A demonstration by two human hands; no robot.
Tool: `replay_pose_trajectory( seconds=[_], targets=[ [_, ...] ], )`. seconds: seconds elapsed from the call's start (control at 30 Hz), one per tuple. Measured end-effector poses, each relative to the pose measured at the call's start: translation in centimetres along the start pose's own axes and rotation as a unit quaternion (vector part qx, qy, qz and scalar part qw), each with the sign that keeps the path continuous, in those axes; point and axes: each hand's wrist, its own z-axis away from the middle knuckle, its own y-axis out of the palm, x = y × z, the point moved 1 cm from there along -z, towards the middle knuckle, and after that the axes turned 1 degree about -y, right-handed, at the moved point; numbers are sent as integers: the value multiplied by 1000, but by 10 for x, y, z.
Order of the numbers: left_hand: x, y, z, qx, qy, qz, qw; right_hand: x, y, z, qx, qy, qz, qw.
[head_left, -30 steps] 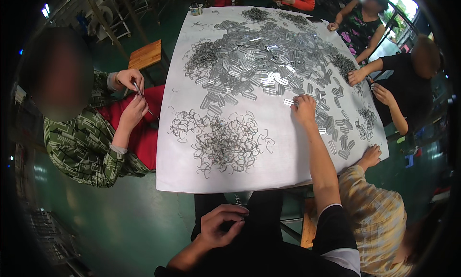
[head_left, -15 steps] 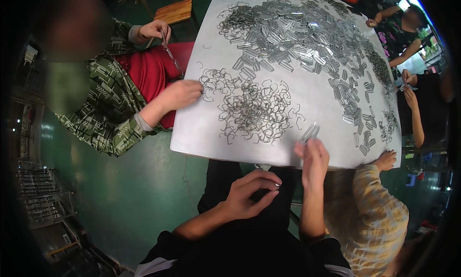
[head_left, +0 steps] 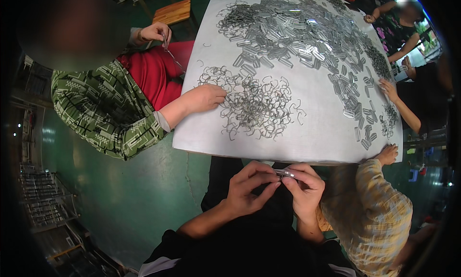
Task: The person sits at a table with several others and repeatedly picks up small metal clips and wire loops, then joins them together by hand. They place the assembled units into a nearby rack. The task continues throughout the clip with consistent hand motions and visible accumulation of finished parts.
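Observation:
In front of my body, just off the table's near edge, my two hands meet. My right hand (head_left: 305,188) is closed in a pinch on a shiny slotted metal plate (head_left: 286,172). The fingertips of my left hand (head_left: 249,186) press together against the plate's left end. Whatever small piece sits between those left fingers is mostly hidden. Beyond my hands lies a pile of bent wire hooks (head_left: 257,109) on the white-covered table (head_left: 216,145). Farther back spreads a large heap of slotted metal plates (head_left: 297,32).
At the left, a co-worker's hand (head_left: 209,98) reaches the hooks; their other hand (head_left: 154,32) holds a metal chain (head_left: 174,58). A checked sleeve (head_left: 379,190) and hand rest at the right corner. Other workers line the right side. A wooden stool (head_left: 172,12) stands behind.
My right hand has come down from the table edge with the metal plate to meet my left. The left co-worker's near hand has moved right into the hooks.

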Motion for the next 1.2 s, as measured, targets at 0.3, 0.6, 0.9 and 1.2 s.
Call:
replay_pose_trajectory(
  seconds=[0.3,0.6,0.9,1.2],
  targets=[
    [-5,1,8,-10,-19,72,997,11,1,4,26,-60,33,997],
    [114,-26,-86,4,-40,-330,943,20,1,14,18,-68,-16,997],
    [161,-13,-125,134,-45,-479,867,20,-9,20,-10,-61,-24,998],
    [155,-35,-128,50,-79,-290,952,15,-10,17,-13,-73,-2,997]
  ],
)
